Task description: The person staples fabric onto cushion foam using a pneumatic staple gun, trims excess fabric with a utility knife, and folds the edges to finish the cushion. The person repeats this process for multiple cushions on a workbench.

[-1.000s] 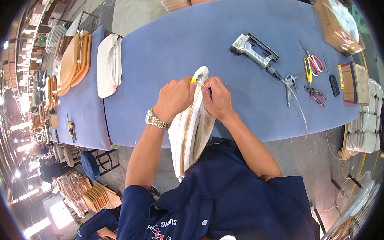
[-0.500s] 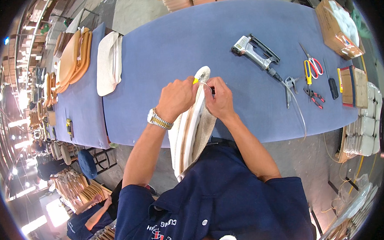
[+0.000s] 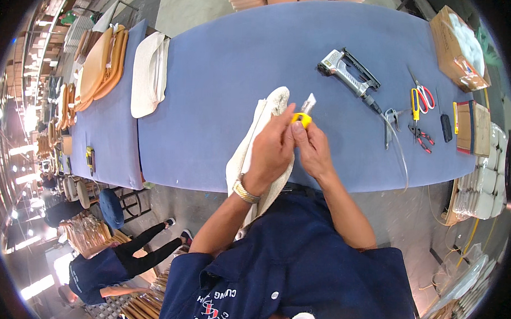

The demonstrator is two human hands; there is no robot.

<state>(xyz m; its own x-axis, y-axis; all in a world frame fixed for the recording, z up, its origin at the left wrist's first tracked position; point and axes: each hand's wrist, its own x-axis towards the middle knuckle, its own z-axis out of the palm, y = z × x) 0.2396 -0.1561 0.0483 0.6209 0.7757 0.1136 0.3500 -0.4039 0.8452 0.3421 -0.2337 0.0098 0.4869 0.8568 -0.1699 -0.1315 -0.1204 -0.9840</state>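
A yellow utility knife (image 3: 303,118) with its blade out points up and away, held between my two hands over the blue table. My left hand (image 3: 271,149) is closed at the knife's left side, its index finger stretched along it; most of its grip is hidden. From the right, my right hand (image 3: 314,151) is closed on the knife with the thumb on the yellow body. Under my left hand and wrist lies a cream fabric-covered pad (image 3: 241,159), standing on edge. Its far end rests over the table and its near end reaches my shirt.
Right on the blue table (image 3: 225,57) lie a staple gun (image 3: 348,73) with hose, a blow gun (image 3: 389,127), scissors (image 3: 418,100), pliers (image 3: 421,138) and a black-handled tool (image 3: 445,127). A cardboard box (image 3: 453,51) stands far right. Another cream pad (image 3: 150,74) and tan pads (image 3: 105,70) lie left. A co-worker (image 3: 108,267) bends lower left.
The knife has come away from the pad's far end and turned blade-up between my hands. My right hand has let go of the pad's edge. The pad has turned, hiding its open seam.
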